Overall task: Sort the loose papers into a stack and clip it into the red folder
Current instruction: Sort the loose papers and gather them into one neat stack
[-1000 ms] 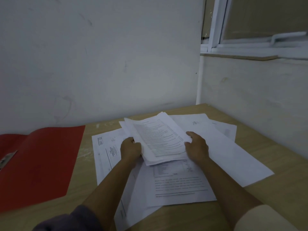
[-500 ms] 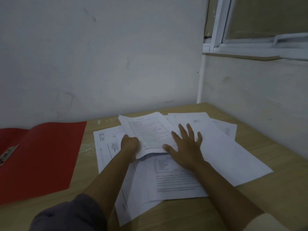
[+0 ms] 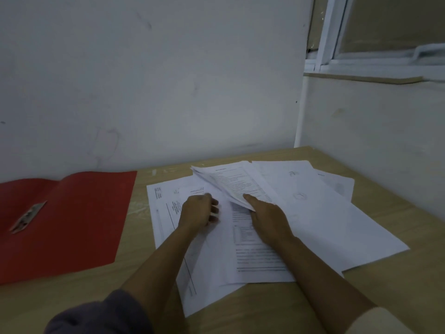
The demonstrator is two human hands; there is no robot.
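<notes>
Loose white printed papers (image 3: 320,213) lie spread and overlapping across the middle and right of the wooden table (image 3: 409,280). My right hand (image 3: 267,216) grips the near edge of a small stack of sheets (image 3: 231,180), lifted at a tilt above the others. My left hand (image 3: 198,210) rests on the sheets to the left of that stack, fingers curled; it holds nothing that I can make out. The red folder (image 3: 72,220) lies open flat on the left, its metal clip (image 3: 27,216) showing near the fold.
The table sits in a corner: a grey wall (image 3: 156,92) runs along the back and another wall with a window frame (image 3: 337,56) closes the right side. Bare wood shows between folder and papers and along the near edge.
My left hand has let go of the small stack and dropped onto the sheets beneath. My right hand, flat on the papers half a second ago, now grips the stack's edge and tilts it up.
</notes>
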